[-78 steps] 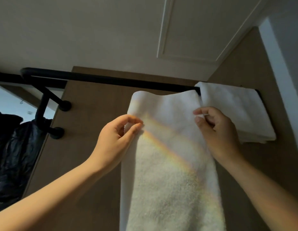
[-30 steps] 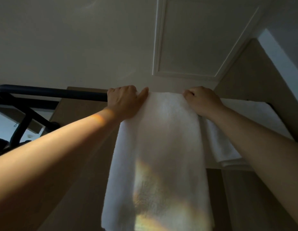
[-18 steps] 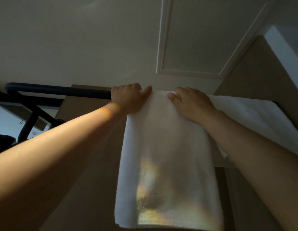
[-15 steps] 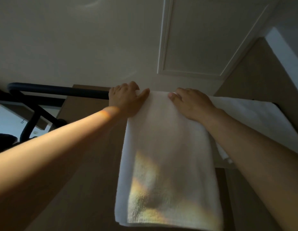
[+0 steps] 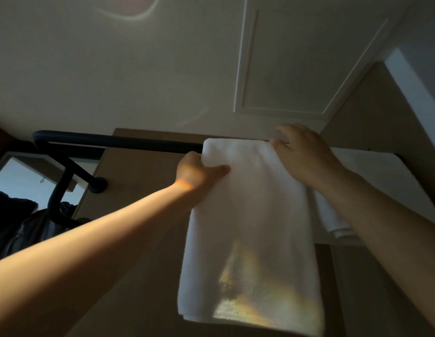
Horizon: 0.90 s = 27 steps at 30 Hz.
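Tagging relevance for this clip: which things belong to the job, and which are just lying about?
In the job: towel, bar, left hand gripping the towel's edge, right hand on its top.
Just there: second towel on the bar, dark clothes lower left, ceiling panel.

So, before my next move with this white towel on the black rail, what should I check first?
1. Towel hangs over the rail: ok.
2. Left hand pinches the towel's left edge: ok.
3. Right hand holds the top right corner: cannot tell, its fingers are blurred.
4. Gap to the second towel: cannot tell, the two overlap in the view.
5. Bare rail on the left side: ok.
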Each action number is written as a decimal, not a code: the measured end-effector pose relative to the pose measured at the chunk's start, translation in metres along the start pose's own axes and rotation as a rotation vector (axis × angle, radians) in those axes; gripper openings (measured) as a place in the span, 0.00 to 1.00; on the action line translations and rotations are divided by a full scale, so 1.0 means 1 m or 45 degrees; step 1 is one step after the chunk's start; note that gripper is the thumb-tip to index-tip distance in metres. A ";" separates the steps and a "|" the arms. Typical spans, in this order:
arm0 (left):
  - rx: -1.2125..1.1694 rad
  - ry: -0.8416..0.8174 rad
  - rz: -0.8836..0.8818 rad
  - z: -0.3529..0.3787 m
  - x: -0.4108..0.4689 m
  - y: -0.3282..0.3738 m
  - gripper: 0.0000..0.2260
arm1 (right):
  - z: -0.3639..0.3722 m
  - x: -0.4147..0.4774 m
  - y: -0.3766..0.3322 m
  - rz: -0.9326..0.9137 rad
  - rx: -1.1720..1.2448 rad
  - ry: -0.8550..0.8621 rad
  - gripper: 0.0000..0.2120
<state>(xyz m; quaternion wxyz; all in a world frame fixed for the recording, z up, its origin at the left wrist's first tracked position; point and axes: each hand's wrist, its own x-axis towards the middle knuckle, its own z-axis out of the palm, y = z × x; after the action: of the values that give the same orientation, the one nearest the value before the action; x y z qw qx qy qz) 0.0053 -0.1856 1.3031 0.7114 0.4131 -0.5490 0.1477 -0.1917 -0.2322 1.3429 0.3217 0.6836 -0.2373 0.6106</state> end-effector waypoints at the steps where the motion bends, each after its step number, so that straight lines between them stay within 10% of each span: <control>1: 0.005 0.006 0.003 -0.001 0.000 0.000 0.15 | -0.007 -0.013 0.000 -0.004 0.043 0.102 0.16; 9: -0.044 0.047 0.031 -0.001 -0.003 -0.001 0.13 | -0.014 -0.062 0.009 0.442 0.224 -0.176 0.23; 13: -0.133 0.061 0.020 -0.003 -0.001 0.000 0.23 | -0.012 -0.051 0.014 0.923 0.835 -0.404 0.22; 17: -0.171 0.183 0.141 -0.004 0.005 0.003 0.29 | -0.008 -0.036 0.018 0.854 0.918 -0.265 0.16; 27: 0.269 0.372 0.334 0.010 0.060 0.020 0.25 | 0.017 0.029 0.018 0.593 0.047 0.152 0.22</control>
<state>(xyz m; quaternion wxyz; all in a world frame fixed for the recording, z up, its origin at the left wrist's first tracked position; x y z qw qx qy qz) 0.0063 -0.1958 1.3660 0.7109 0.3845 -0.4708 0.3539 -0.1888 -0.2544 1.3738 0.1731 0.5789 -0.3581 0.7118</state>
